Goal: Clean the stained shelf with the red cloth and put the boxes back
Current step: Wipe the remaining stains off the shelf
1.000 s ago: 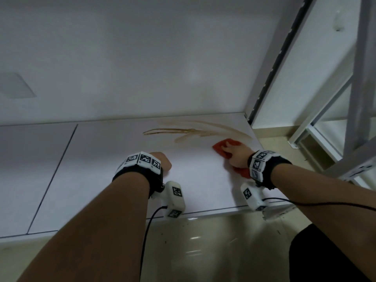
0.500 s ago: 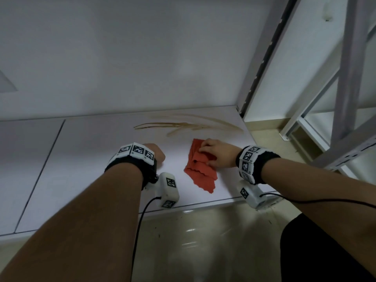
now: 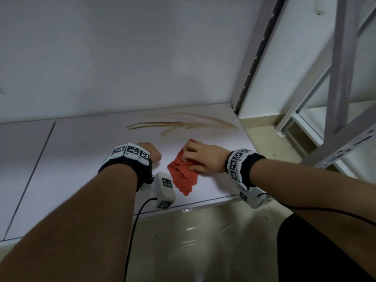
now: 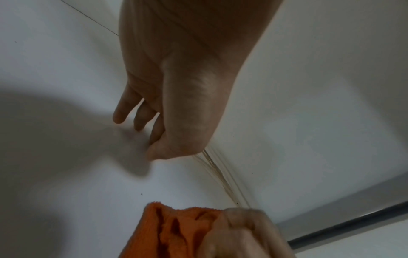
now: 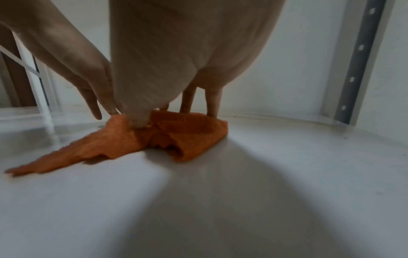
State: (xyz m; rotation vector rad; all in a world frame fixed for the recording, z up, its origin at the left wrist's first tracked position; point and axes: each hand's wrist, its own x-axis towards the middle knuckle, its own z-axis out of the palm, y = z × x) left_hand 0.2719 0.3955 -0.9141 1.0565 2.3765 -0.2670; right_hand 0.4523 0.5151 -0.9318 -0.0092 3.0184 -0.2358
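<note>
A white shelf [image 3: 81, 169] carries brown stain streaks [image 3: 183, 123] near its back right. Just in front of them lies the crumpled red cloth [image 3: 183, 176]. My right hand [image 3: 203, 157] presses down on the cloth's far end with straight fingers and thumb. The right wrist view shows the cloth [image 5: 176, 136] bunched under those fingers [image 5: 214, 103]. My left hand [image 3: 150, 152] rests beside it to the left and holds nothing; its fingertips [image 4: 137, 122] touch the bare shelf. The stain [image 4: 220, 174] runs between both hands. No boxes are in view.
A grey perforated upright post [image 3: 256, 53] stands at the shelf's back right corner, with the white wall behind. Another metal rack [image 3: 341, 78] stands further right. The shelf's front edge drops to a glossy tiled floor [image 3: 203, 241].
My right hand has dragged the cloth leftward from the stain's right end, and the cloth has spread out in front of the streaks. The left hand has stayed in place.
</note>
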